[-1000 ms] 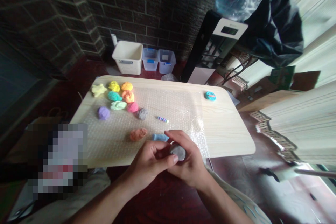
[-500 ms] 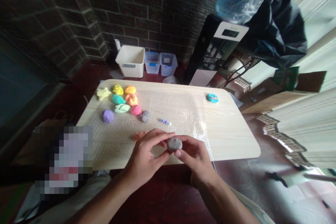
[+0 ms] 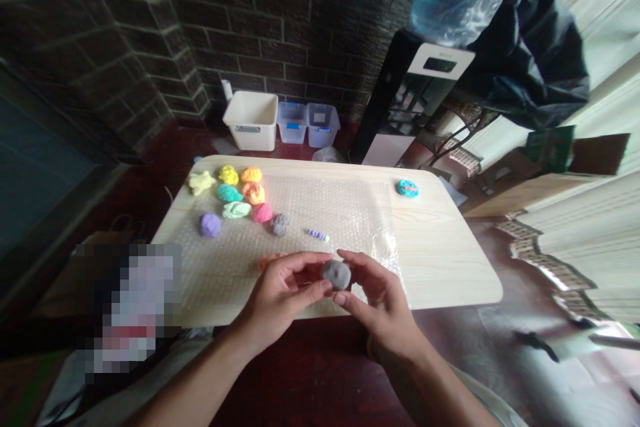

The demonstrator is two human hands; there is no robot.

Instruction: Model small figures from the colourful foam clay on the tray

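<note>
Between the fingertips of my left hand (image 3: 285, 290) and my right hand (image 3: 380, 293) is a rounded lump of grey modelling clay (image 3: 337, 275), held above the table's near edge. Both hands are closed on it, thumbs below and fingers above. Partly hidden behind my left hand lies an orange-pink clay piece (image 3: 265, 261). Beyond my hands sits a small striped clay stick (image 3: 318, 235) in purple, blue and white. A rough grey clay lump (image 3: 279, 224) lies to its left, beside a pink lump (image 3: 262, 213).
Several coloured clay lumps, among them a purple one (image 3: 210, 225) and a yellow one (image 3: 229, 175), lie at the table's left. Bubble wrap (image 3: 345, 207) covers the middle of the wooden table (image 3: 450, 247). A blue round piece (image 3: 407, 188) sits far right. Behind stand bins (image 3: 250, 121) and a water dispenser (image 3: 405, 100).
The grey clay has turned a little between my fingers, and my fingertips have shifted on it. The whole view has moved slightly; the things on the table stay in place.
</note>
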